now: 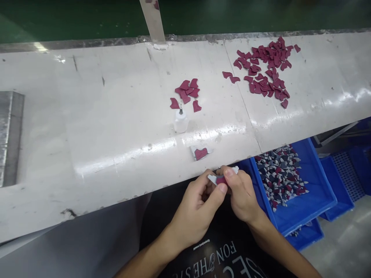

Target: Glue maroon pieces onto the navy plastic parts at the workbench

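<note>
I had the left hand and right hand both curled in, pinching a small curved light-grey and maroon piece right by the near edge of the glossy white worktop; couldn't really tell how they gripped it underneath. A similar light-grey and maroon part lay just beyond, then a squat translucent bottle with a metal tip, and a small heap of maroon pieces past that.

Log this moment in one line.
left hand: holds white-and-maroon piece | right hand: same piece | bench: bottle, similar piece, maroon parts | beside: blue bin
</note>
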`<action>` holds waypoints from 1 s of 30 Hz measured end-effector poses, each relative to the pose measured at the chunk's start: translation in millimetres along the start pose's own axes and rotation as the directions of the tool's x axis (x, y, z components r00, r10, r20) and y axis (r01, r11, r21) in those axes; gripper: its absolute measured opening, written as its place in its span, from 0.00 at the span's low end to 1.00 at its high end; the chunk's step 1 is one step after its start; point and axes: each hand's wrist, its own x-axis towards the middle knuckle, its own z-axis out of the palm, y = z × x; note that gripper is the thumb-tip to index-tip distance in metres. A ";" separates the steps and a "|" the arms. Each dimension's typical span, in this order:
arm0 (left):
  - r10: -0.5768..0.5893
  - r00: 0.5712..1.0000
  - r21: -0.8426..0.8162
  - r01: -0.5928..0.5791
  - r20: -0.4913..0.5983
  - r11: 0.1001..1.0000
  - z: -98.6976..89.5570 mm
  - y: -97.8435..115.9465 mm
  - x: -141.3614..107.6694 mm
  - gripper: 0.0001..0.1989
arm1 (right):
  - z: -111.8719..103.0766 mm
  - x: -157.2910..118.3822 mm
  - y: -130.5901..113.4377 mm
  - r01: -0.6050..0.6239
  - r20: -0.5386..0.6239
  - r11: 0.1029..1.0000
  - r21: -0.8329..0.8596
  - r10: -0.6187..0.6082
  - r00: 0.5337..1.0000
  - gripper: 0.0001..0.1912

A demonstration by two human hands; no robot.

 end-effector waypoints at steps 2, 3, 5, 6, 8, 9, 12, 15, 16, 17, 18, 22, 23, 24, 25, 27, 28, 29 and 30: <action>0.005 1.000 -0.017 -0.005 -0.001 1.000 2.1 -2.2 -0.3 0.21 | -1.1 -0.3 1.4 0.013 0.026 1.000 -0.003 -0.013 1.000 0.28; 0.003 1.000 -0.021 -0.004 -0.007 1.000 2.7 -3.3 -0.7 0.21 | -2.3 -0.2 1.8 0.019 0.034 1.000 0.002 -0.019 0.999 0.28; -0.011 1.000 -0.020 0.010 -0.029 1.000 3.2 -4.6 -1.8 0.22 | -6.3 1.0 1.2 0.042 0.040 0.999 0.015 -0.043 0.998 0.26; -0.023 0.999 -0.015 0.022 -0.046 1.000 3.1 -4.2 -2.4 0.21 | -9.1 1.9 0.0 0.053 0.046 0.999 0.012 -0.053 0.998 0.24; -0.045 0.996 0.006 0.046 -0.079 0.999 2.2 -1.3 -4.1 0.19 | -15.3 4.2 -3.6 0.058 0.061 0.998 -0.018 -0.056 0.997 0.18; -0.050 0.996 0.030 0.053 -0.080 0.998 1.3 1.1 -5.1 0.18 | -18.2 5.5 -5.6 0.049 0.058 0.998 -0.033 -0.047 0.997 0.17; 0.002 1.000 0.172 -0.003 0.002 0.985 -3.1 8.8 -7.9 0.12 | -23.7 9.5 -8.4 -0.001 -0.029 0.999 -0.050 0.000 1.000 0.17; 0.270 0.963 0.479 -0.226 -0.024 0.848 -10.2 10.8 -5.0 0.09 | -24.9 13.8 -5.5 -0.040 -0.147 0.999 0.016 0.041 0.988 0.18; 0.412 0.909 0.627 -0.287 -0.059 0.724 -13.3 9.8 -1.7 0.12 | -25.0 15.3 -3.8 -0.043 -0.177 0.998 0.051 0.051 0.983 0.18; 0.543 0.836 0.767 -0.300 -0.074 0.567 -16.8 8.2 2.8 0.15 | -25.0 16.6 -2.2 -0.042 -0.203 0.996 0.084 0.058 0.977 0.17; 0.638 0.768 0.872 -0.270 -0.061 0.408 -20.6 6.5 8.2 0.18 | -25.0 17.7 -0.7 -0.040 -0.221 0.993 0.111 0.064 0.973 0.17; 0.683 0.730 0.981 -0.157 0.036 0.116 -35.4 2.8 29.0 0.22 | -22.5 18.3 1.8 -0.052 -0.205 0.989 0.140 0.080 0.975 0.17; 0.674 0.738 0.978 -0.168 0.044 0.121 -37.6 3.5 31.6 0.19 | -21.1 17.4 1.5 -0.062 -0.189 0.988 0.139 0.088 0.978 0.18; 0.672 0.739 0.971 -0.190 0.043 0.147 -38.7 4.7 32.9 0.15 | -19.4 16.1 0.9 -0.072 -0.174 0.988 0.139 0.096 0.980 0.18; 0.675 0.737 0.957 -0.220 0.034 0.191 -38.4 6.3 32.8 0.12 | -17.4 14.6 0.2 -0.081 -0.159 0.986 0.143 0.104 0.982 0.19; 0.683 0.730 0.907 -0.299 0.016 0.298 -33.9 9.7 29.6 0.09 | -13.2 10.9 -1.0 -0.087 -0.132 0.981 0.173 0.111 0.985 0.19; 0.692 0.722 0.878 -0.344 0.020 0.333 -29.9 10.8 27.2 0.09 | -11.0 9.0 -1.2 -0.081 -0.125 0.977 0.198 0.107 0.986 0.18; 0.703 0.710 0.853 -0.388 0.035 0.349 -25.4 11.2 24.9 0.09 | -8.9 7.2 -0.8 -0.068 -0.127 0.972 0.226 0.099 0.987 0.17; 0.715 0.696 0.834 -0.429 0.060 0.347 -20.5 10.8 22.8 0.09 | -6.8 5.6 0.0 -0.053 -0.135 0.966 0.252 0.089 0.987 0.16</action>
